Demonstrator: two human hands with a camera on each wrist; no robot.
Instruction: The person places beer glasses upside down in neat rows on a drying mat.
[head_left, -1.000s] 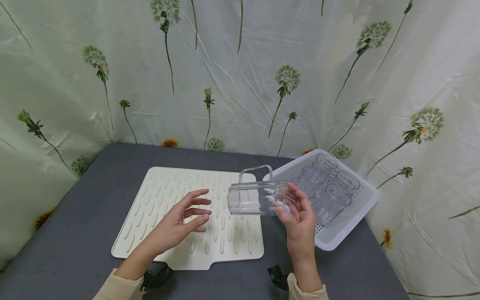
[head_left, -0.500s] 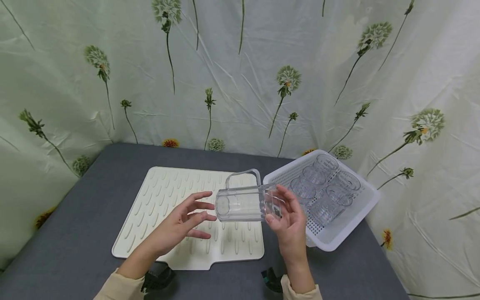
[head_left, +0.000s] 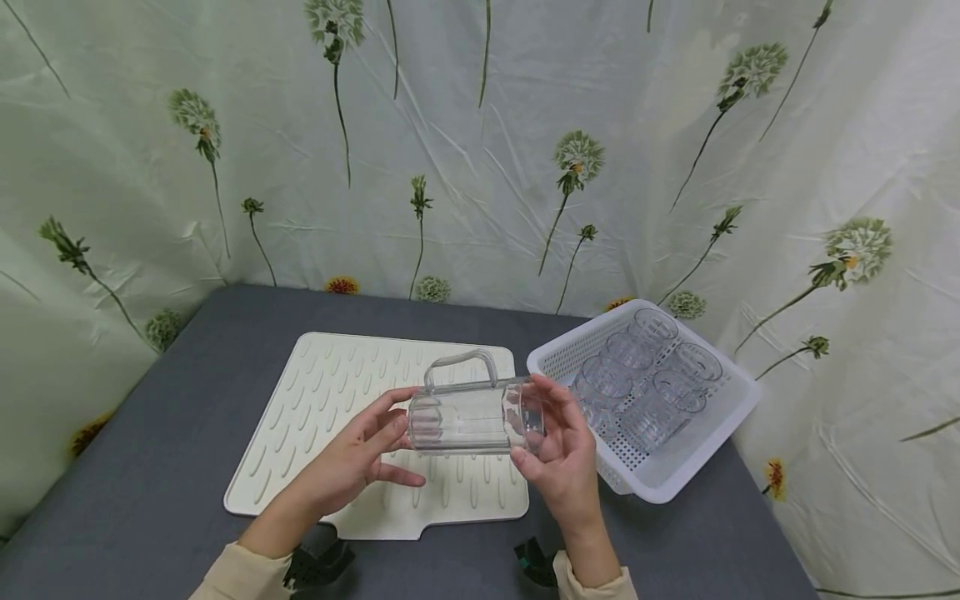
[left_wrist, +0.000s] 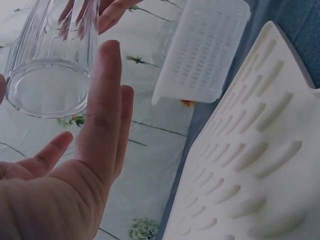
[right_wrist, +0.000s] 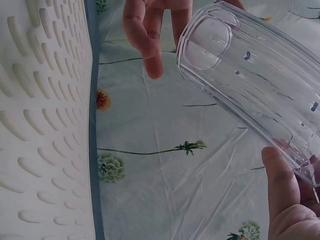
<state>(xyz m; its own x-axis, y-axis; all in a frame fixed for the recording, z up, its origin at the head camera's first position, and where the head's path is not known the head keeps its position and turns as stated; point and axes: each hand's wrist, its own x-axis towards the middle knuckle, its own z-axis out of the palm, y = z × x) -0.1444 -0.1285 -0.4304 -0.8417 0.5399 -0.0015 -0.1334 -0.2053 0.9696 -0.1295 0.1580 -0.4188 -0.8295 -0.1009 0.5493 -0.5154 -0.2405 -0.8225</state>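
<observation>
A clear mug (head_left: 472, 421) with a handle lies sideways in the air over the cream drying mat (head_left: 300, 433), its handle upward. My right hand (head_left: 558, 454) grips the rim end, thumb in front and fingers behind. At the base end, my left hand (head_left: 348, 458) has its fingers spread around the mug; whether they touch it I cannot tell. In the left wrist view, the mug's round base (left_wrist: 50, 90) sits beside an extended finger of that hand. In the right wrist view, small dark marks show through the mug's ribbed wall (right_wrist: 255, 75).
A white perforated basket (head_left: 693, 467) at the right holds several clear mugs (head_left: 630, 383). Both stand on a dark grey tabletop (head_left: 180, 400). A flowered curtain (head_left: 480, 208) hangs behind the table.
My right hand has carried the mug leftward and slightly down, away from the basket and over the mat. The left hand's fingers now lie around its base end.
</observation>
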